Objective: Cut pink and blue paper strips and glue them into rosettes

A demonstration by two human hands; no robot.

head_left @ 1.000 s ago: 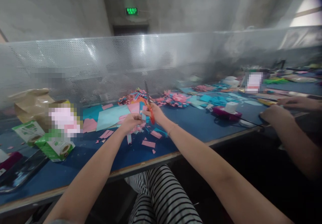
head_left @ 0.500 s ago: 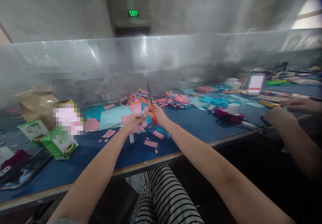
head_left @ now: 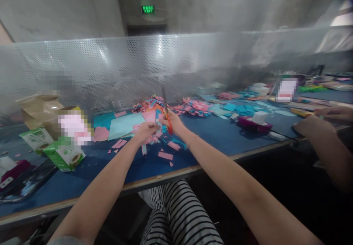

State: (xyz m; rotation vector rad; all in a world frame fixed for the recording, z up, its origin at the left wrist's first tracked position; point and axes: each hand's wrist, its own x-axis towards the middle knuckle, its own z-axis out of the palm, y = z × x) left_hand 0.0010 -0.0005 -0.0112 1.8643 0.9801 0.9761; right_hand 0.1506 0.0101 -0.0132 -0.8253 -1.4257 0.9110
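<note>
My left hand (head_left: 145, 132) pinches a small light-coloured paper piece (head_left: 159, 126) between thumb and fingers, above the blue tabletop. Close beside it, my right hand (head_left: 177, 123) is closed on orange-handled scissors (head_left: 170, 123), whose dark blades point up and away. Motion and small size hide how the fingers of the right hand sit on the paper. Beneath both hands lies a heap of pink and blue paper cuttings (head_left: 151, 139). Loose pink paper strips (head_left: 165, 155) are scattered nearer the table edge. A pale blue sheet (head_left: 127, 125) lies left of the heap.
Fringed paper clusters (head_left: 197, 107) lie behind my hands. To the left stand green-and-white boxes (head_left: 66, 155) and a brown paper bag (head_left: 41, 112). A purple tissue pack (head_left: 255, 123) sits at right, near another person's hands (head_left: 314, 129). A perforated screen (head_left: 149, 61) runs along the back.
The view has shifted slightly. My hands stay close together in nearly the same place, still holding the paper and the scissors.
</note>
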